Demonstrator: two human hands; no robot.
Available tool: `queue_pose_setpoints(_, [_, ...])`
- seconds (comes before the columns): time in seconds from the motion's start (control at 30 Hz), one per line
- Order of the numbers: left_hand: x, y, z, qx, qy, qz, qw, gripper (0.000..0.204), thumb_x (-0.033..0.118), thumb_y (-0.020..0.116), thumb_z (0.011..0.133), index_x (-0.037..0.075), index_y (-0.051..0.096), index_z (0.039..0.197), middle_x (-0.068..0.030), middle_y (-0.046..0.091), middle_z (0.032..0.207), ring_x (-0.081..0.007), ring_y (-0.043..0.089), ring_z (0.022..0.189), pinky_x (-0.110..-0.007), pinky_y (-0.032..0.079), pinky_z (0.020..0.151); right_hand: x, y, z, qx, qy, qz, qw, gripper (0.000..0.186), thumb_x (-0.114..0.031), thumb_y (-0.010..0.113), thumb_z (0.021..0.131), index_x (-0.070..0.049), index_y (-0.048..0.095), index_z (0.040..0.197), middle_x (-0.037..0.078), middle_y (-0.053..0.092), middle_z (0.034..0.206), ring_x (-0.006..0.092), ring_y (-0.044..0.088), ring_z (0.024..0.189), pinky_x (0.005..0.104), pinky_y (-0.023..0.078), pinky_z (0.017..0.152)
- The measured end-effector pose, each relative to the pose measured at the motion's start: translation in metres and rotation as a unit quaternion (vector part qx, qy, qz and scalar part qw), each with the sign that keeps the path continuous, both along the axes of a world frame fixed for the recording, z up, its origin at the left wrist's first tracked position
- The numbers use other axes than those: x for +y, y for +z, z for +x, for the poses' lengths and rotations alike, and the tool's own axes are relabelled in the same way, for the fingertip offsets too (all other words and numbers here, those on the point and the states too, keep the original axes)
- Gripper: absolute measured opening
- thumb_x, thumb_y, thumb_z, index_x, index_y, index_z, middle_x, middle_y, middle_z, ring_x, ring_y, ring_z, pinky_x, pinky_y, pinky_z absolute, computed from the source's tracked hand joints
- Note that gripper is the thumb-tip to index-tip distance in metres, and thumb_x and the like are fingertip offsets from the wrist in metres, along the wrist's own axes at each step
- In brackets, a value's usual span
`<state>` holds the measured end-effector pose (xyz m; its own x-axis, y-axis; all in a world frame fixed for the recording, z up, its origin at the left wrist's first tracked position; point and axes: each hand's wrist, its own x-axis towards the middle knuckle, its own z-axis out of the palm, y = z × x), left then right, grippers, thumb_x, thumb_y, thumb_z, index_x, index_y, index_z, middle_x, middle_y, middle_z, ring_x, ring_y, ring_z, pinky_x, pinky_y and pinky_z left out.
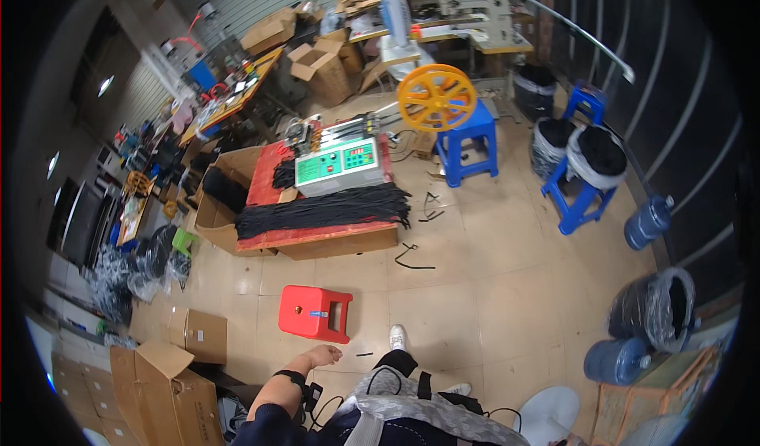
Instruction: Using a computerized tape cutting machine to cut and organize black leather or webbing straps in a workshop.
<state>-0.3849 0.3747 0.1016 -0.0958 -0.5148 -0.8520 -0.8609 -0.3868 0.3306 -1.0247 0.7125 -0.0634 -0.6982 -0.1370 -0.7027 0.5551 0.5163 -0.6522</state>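
My left hand (324, 356) hangs at the bottom centre with loose fingers apart and nothing in it, just below a red plastic stool (297, 307) with small items on its seat. My right hand is out of sight. Beyond the stool is a red-topped table (269, 236) carrying a long bundle of black cords (317, 212), a green-and-white control machine (336, 165) and metal fittings. A yellow spoked reel (435, 97) stands behind it, by a blue stool (467, 145).
Cardboard boxes (198, 335) line the lower left, beside my legs. Black bins (645, 311), water jugs (613, 359) and blue stools (574, 208) stand along the right. Cluttered workbenches (229, 97) and sewing machines (483, 6) are at the back. Black cord pieces (416, 265) lie on the floor.
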Motion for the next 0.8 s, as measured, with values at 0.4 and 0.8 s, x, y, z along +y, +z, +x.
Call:
queue_pose_setpoints(0.4, [-0.097, -0.012, 0.156, 0.059, 0.280, -0.009, 0.958, 0.037, 0.027, 0.054, 0.088, 0.002, 0.058, 0.116, -0.0091, 0.065, 0.099, -0.0159, 0.062, 0.084, -0.031, 0.048, 0.075, -0.247, 0.069, 0.129, -0.142, 0.078, -0.017, 0.987, 0.028, -0.033, 0.052, 0.089, -0.009, 0.054, 0.103, 0.008, 0.059, 0.093, 0.0207, 0.059, 0.086, 0.0371, 0.046, 0.072])
queue_pose_setpoints(0.8, [-0.161, -0.009, 0.226, 0.117, 0.463, -0.002, 0.879, 0.044, 0.035, 0.051, 0.091, 0.006, 0.050, 0.123, -0.0083, 0.062, 0.109, -0.0172, 0.060, 0.095, -0.033, 0.045, 0.078, -0.535, 0.069, 0.172, -0.154, 0.264, 0.091, 0.948, 0.032, -0.029, 0.052, 0.087, -0.007, 0.049, 0.109, 0.011, 0.060, 0.096, 0.0247, 0.061, 0.081, 0.0404, 0.048, 0.071])
